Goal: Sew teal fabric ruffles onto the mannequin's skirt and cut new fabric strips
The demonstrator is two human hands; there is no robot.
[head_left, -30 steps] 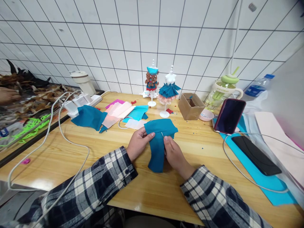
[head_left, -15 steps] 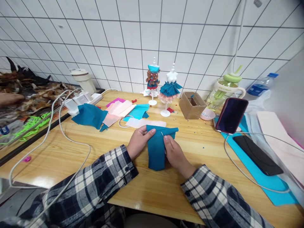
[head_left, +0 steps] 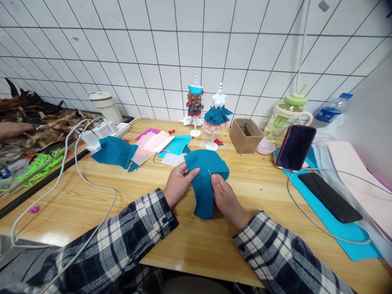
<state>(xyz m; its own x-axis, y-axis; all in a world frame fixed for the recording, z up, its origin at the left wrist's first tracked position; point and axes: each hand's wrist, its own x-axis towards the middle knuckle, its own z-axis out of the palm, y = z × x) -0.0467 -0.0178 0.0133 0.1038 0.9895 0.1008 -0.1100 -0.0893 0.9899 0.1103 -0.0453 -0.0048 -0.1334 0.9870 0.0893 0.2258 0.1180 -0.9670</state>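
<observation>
Between both hands, over the table's middle, is a teal sheet (head_left: 203, 196) that looks like crepe paper or thin cloth. My left hand (head_left: 180, 183) pinches its left edge, thumb on top. Close by on the right, my right hand (head_left: 226, 195) is closed at the sheet's other edge. A thin pale pointed tool (head_left: 210, 172) sticks out past the right thumb; the rest of it is hidden, so its kind is unclear. The sheet's upper part arches and spreads above the hands, while a strip hangs down between them.
Two small mannequins (head_left: 218, 118) stand at the back beside a cardboard box (head_left: 246, 136). Teal scraps (head_left: 114, 152) and pink sheets (head_left: 153, 143) lie left. Phones (head_left: 330, 197), a jug (head_left: 286, 116) and a pink bowl (head_left: 265, 148) are right. Cables (head_left: 114, 192) cross the left. Another person's hand (head_left: 15, 130) is over feathers.
The teal sheet's upper part, folded down flat before, now opens upward into a rounded arch and covers part of the pale strip behind. Both hands keep nearly the same place and hold.
</observation>
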